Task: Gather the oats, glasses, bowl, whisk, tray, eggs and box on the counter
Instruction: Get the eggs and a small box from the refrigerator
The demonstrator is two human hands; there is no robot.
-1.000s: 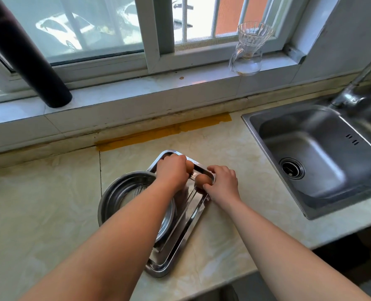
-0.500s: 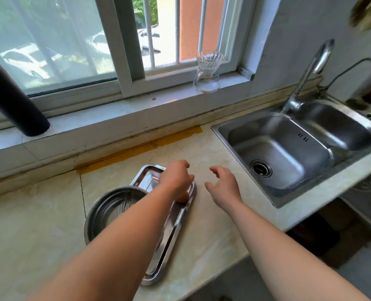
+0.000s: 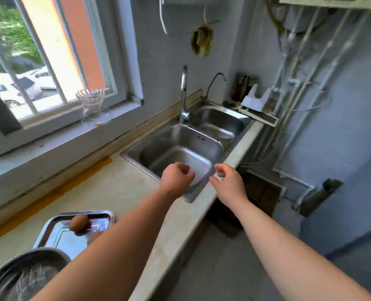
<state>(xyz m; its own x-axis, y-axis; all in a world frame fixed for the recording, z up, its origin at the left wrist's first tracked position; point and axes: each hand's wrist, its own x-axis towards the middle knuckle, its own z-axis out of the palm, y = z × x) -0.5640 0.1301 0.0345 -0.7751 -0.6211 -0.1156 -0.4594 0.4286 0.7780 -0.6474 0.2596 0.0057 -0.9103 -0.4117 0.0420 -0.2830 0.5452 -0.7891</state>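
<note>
Two empty hands held above the near corner of the sink [image 3: 180, 146].
The left hand [image 3: 175, 179] and right hand [image 3: 230, 183] are raised side by side, each grip loosely curled and closed on nothing; two eggs [image 3: 78, 222] are seen lying in the tray [image 3: 49, 233] on the desk [image 3: 115, 187], one half hidden by the left forearm; the bowl [image 3: 39, 252], with the whisk [image 3: 34, 279] inside, is set at the tray's near end.

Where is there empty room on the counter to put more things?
Bare counter lies between the tray and the sink, back to the yellow strip. The near left is crowded: bowl, tray and eggs sit together.
</note>
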